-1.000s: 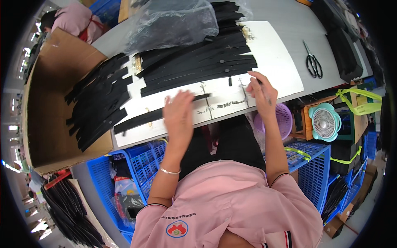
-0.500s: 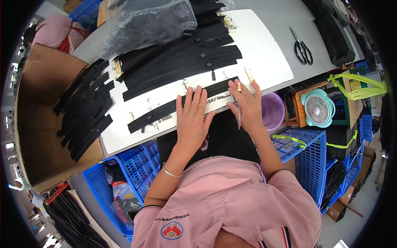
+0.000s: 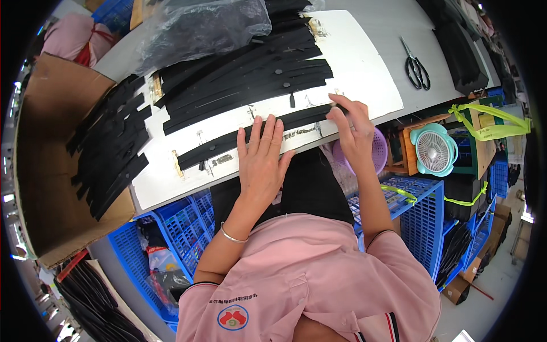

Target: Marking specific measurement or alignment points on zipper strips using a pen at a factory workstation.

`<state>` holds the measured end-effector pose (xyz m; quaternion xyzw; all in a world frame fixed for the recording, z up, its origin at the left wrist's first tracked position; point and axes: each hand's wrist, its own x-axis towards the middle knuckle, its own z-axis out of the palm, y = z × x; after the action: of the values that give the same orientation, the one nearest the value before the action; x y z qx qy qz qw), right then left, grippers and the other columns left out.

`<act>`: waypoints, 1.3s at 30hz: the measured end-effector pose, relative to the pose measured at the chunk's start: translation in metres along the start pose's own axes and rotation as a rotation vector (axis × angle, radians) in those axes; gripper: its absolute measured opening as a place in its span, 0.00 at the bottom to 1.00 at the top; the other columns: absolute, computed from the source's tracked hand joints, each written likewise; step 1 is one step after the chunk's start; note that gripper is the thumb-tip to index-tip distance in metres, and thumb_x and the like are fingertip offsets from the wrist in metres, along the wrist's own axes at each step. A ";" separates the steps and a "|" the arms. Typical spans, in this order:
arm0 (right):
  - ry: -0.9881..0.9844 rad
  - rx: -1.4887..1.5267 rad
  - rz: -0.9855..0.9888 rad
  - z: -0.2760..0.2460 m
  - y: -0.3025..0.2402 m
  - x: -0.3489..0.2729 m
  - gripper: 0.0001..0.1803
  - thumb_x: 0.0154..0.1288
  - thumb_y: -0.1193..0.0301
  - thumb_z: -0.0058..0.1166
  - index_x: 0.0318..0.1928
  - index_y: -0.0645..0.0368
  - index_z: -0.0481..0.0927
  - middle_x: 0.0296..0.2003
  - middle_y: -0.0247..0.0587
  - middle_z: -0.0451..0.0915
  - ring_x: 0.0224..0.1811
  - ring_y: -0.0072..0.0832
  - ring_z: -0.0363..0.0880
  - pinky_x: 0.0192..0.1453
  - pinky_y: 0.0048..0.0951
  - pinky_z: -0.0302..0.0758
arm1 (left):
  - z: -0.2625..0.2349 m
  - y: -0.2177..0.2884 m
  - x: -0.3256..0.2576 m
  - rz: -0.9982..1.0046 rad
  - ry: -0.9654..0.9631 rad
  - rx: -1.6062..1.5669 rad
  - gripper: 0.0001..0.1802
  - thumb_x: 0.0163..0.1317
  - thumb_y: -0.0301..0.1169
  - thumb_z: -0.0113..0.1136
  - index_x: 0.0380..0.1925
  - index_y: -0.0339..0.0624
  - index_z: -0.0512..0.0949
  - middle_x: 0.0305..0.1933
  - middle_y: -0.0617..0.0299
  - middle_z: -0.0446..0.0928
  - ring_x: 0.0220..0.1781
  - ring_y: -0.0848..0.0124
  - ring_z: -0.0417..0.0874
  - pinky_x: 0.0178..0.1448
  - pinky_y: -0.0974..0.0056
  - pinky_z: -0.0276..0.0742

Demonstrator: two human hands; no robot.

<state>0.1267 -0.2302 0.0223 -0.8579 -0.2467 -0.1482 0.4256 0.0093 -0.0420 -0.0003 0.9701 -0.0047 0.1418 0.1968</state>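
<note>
A black fabric strip [image 3: 219,146] lies along the near edge of the white board [image 3: 370,68]. My left hand [image 3: 262,154] rests flat over its middle, fingers stretched out, pressing it down. At the strip's right end, my right hand [image 3: 354,128] has thumb and forefinger drawn together around a slim pen-like tool, mostly hidden; only a small pale bit shows between the fingertips. Dark marks and tape patches show on the board beside the strip. Beyond it, several more black strips [image 3: 239,85] lie side by side, with small dark pieces on top.
A cardboard box [image 3: 34,148] with black strips [image 3: 111,148] hanging over it stands left. Clear plastic [image 3: 205,34] covers the far strips. Black-handled scissors [image 3: 417,71] lie right on the grey table. Nearby are a purple basket [image 3: 379,151], a small fan [image 3: 436,149] and blue crates [image 3: 419,228].
My right hand has turned and closed its fingers at the strip's right end; the tool that hung from it is now mostly hidden. My left hand stays flat on the strip.
</note>
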 end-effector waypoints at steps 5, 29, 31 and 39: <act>-0.091 0.317 0.216 0.021 0.017 0.013 0.09 0.71 0.72 0.62 0.40 0.67 0.87 0.36 0.42 0.88 0.31 0.23 0.82 0.34 0.24 0.74 | 0.001 0.001 0.001 -0.003 0.002 -0.013 0.35 0.69 0.41 0.65 0.72 0.40 0.71 0.78 0.54 0.68 0.82 0.53 0.62 0.83 0.40 0.47; -0.168 0.315 0.119 0.024 0.030 0.008 0.09 0.70 0.71 0.62 0.36 0.66 0.86 0.23 0.36 0.83 0.24 0.18 0.76 0.30 0.25 0.72 | 0.003 0.000 -0.001 0.003 0.037 -0.021 0.34 0.68 0.40 0.66 0.72 0.40 0.71 0.77 0.54 0.69 0.81 0.53 0.63 0.82 0.42 0.49; -0.168 0.298 0.105 0.025 0.029 0.009 0.10 0.70 0.70 0.62 0.35 0.66 0.86 0.22 0.36 0.82 0.23 0.19 0.76 0.29 0.25 0.71 | 0.003 -0.001 -0.001 0.006 0.045 -0.026 0.35 0.68 0.40 0.66 0.72 0.40 0.71 0.77 0.54 0.69 0.81 0.53 0.63 0.82 0.42 0.49; -0.190 0.244 0.083 0.024 0.026 0.009 0.09 0.69 0.72 0.61 0.34 0.66 0.85 0.22 0.38 0.82 0.23 0.21 0.78 0.30 0.25 0.73 | 0.000 -0.002 -0.003 -0.013 0.040 -0.085 0.36 0.67 0.41 0.67 0.72 0.39 0.71 0.77 0.52 0.68 0.81 0.52 0.63 0.83 0.42 0.49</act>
<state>0.1498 -0.2218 -0.0050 -0.8195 -0.2661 -0.0177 0.5073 0.0071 -0.0403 -0.0020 0.9579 -0.0006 0.1597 0.2386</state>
